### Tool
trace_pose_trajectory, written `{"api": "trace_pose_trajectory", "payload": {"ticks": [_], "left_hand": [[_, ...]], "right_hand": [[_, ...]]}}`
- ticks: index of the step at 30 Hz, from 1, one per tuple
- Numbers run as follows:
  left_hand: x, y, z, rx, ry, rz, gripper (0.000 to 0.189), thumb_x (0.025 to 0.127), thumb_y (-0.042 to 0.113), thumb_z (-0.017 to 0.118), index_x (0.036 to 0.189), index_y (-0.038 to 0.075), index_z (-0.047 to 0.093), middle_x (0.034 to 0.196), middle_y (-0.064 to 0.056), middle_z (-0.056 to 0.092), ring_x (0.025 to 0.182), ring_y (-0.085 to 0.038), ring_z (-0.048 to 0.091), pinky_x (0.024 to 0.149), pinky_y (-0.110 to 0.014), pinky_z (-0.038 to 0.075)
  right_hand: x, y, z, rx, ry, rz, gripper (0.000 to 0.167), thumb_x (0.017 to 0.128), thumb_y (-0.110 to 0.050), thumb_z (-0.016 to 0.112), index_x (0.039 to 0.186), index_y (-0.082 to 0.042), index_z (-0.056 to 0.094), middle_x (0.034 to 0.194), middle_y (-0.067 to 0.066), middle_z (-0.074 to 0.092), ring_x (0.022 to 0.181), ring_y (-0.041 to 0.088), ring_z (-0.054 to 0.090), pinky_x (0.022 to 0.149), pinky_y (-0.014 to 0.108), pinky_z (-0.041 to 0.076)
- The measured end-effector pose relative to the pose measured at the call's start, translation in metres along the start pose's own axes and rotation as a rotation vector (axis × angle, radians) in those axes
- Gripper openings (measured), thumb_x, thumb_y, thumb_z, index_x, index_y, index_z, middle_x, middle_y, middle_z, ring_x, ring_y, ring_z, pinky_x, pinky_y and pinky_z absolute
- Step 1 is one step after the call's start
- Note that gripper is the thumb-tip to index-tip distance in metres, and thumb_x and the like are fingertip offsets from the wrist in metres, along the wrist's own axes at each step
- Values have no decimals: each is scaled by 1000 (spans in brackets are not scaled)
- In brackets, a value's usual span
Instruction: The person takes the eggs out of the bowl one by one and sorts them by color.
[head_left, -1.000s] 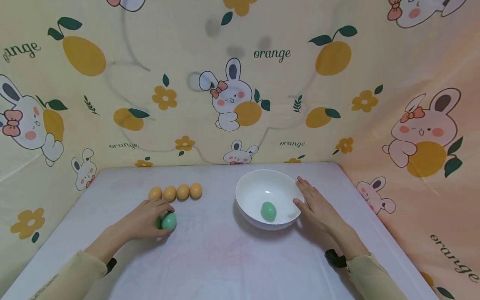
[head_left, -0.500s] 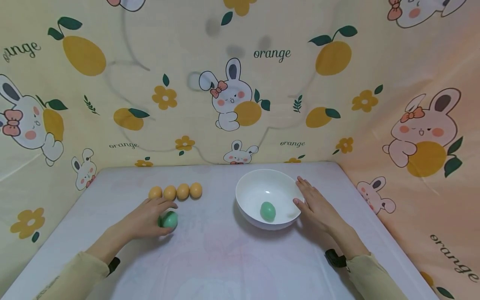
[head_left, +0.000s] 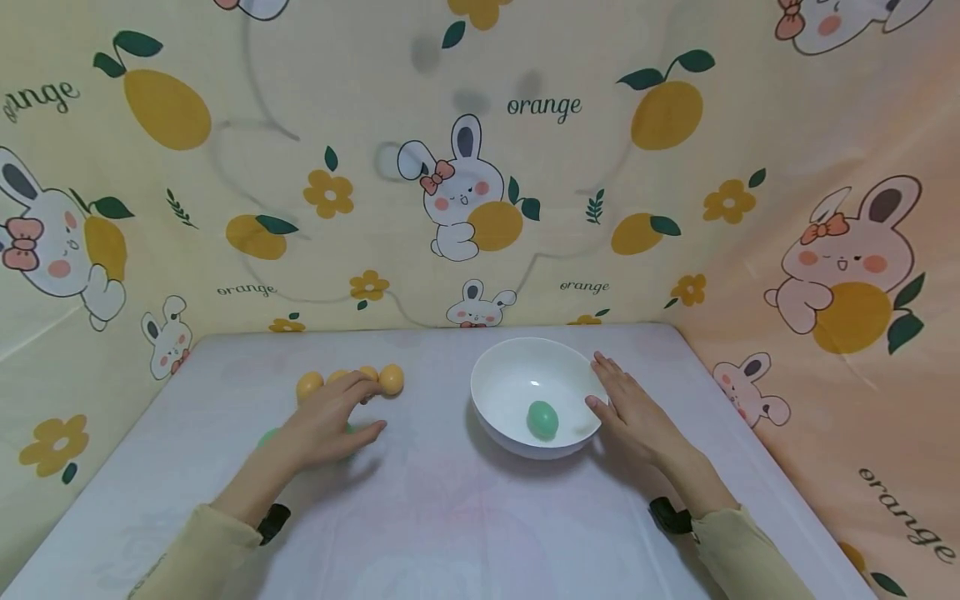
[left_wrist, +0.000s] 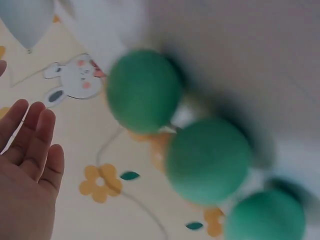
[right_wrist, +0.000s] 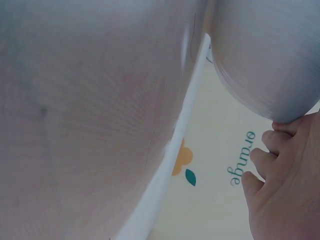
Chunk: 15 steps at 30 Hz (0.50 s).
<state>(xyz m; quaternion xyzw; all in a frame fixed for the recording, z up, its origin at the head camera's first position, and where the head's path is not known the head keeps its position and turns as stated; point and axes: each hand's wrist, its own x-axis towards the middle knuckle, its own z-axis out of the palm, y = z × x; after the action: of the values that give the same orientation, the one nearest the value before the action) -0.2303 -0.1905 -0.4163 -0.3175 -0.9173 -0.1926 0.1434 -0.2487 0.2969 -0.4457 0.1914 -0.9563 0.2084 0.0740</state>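
My left hand hovers over a row of green eggs on the table, thumb and fingers spread, and holds nothing visible. One green egg peeks out left of the hand in the head view; the hand mostly hides the others. The left wrist view shows the relaxed fingers of that hand apart from three green eggs. With straight fingers, my right hand touches the right side of a white bowl. Inside the bowl lies one green egg.
Behind the left hand stands a row of several yellow-brown eggs, partly covered by its fingers. A white cloth covers the table. A printed curtain with rabbits and oranges rises along the back and sides.
My left hand has left the green egg it was curved around and moved right, its thumb and fingers spreading. The green egg in the bowl has shifted slightly. My right hand stays put.
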Motion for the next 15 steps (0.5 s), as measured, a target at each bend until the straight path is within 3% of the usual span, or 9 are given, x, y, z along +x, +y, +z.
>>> {"api": "trace_pose_trajectory", "payload": {"ticks": [15], "left_hand": [[54, 51, 33, -96, 166, 102, 32, 94, 25, 75, 122, 10, 68, 113, 0, 68, 87, -11, 60, 74, -28, 52]], "right_hand": [[0, 3, 1, 0, 7, -12, 73, 110, -45, 45, 163, 1, 24, 172, 17, 17, 157, 43, 18, 124, 60, 18]]}}
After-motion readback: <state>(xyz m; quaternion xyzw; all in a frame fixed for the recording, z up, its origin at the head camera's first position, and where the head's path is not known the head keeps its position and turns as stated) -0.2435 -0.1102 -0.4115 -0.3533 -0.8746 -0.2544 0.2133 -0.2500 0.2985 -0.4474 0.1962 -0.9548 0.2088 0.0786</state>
